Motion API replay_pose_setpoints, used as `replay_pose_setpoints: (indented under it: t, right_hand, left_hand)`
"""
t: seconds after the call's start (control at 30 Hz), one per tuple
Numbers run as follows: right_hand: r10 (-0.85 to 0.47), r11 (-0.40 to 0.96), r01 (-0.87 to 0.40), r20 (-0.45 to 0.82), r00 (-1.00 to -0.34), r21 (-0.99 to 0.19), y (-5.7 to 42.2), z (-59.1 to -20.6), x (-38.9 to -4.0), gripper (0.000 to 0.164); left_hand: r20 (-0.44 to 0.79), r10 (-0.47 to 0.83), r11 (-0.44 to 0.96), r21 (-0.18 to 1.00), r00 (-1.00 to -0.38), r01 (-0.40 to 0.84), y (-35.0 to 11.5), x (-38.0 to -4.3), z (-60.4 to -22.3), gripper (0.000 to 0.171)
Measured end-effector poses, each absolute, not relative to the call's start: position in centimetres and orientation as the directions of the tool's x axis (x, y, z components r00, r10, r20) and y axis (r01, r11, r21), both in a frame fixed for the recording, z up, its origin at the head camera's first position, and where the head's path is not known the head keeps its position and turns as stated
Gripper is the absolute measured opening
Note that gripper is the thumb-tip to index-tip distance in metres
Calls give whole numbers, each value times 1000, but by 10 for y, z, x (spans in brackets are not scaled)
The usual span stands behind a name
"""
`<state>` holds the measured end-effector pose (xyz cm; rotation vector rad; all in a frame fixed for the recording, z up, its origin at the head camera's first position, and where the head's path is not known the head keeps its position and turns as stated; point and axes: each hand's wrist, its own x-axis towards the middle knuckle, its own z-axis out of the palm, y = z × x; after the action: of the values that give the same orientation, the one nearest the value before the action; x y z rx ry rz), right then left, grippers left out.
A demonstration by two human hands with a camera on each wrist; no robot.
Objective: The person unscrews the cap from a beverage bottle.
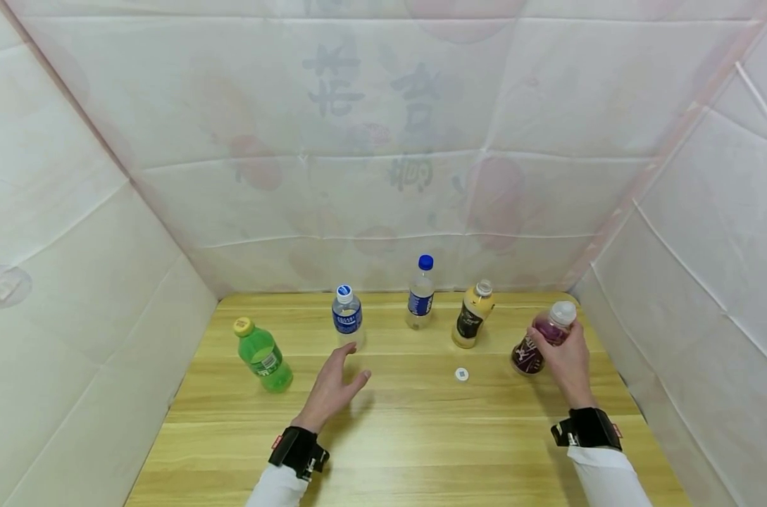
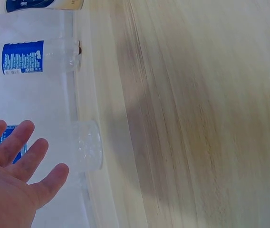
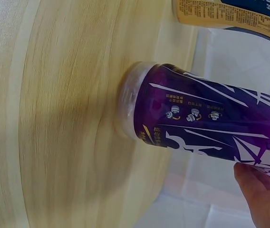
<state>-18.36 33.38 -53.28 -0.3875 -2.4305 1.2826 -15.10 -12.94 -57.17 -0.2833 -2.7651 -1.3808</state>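
At the right, my right hand (image 1: 570,362) grips the upper part of a purple-labelled drink bottle (image 1: 527,354) with a whitish cap (image 1: 563,313). The right wrist view shows the bottle's lower label and clear base (image 3: 132,102) close to the tabletop; I cannot tell if it touches. My left hand (image 1: 329,391) is held over the table with fingers spread and nothing in them. Just beyond it stands a clear bottle (image 1: 347,320) with a blue label and white cap. Its clear base (image 2: 90,145) shows past my left fingers in the left wrist view.
A green bottle (image 1: 265,355) with a yellow cap stands at the left. Toward the back are a blue-capped clear bottle (image 1: 420,303) and an uncapped yellowish bottle (image 1: 478,310). A loose white cap (image 1: 462,374) lies on the wooden table (image 1: 408,436). Pale sheets (image 1: 370,204) enclose the back and sides.
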Motion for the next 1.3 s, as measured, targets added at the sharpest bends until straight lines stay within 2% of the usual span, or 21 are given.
replay_pose_setpoints:
  t: [0.43,0.63,0.77,1.0,1.3]
  right_hand:
    - [406,536,51,204,-891,-843,330,-503,-166,89]
    - [391,491,51,167,-905,-870,323,-485,-160,88]
    - [385,485,46,166,-908,-874,317,-476,-158,79]
    - [321,508,-36,228,-919,-861,298,-468,-152,62]
    - [257,412,-114,236,-937,-904,269,-468,-149,54]
  left_hand:
    - [120,146,589,787,-982,184,-128,-153,-570,70]
    - [125,154,593,782,-980,193,-127,-154,-569,69]
    - [116,156,597,780,-981,187,-125,-154,-566,68]
    - [108,165,594,782,-980,186,-124,-154,-563,69]
    - [125,188,582,785,-974,213,-118,-156,-560,71]
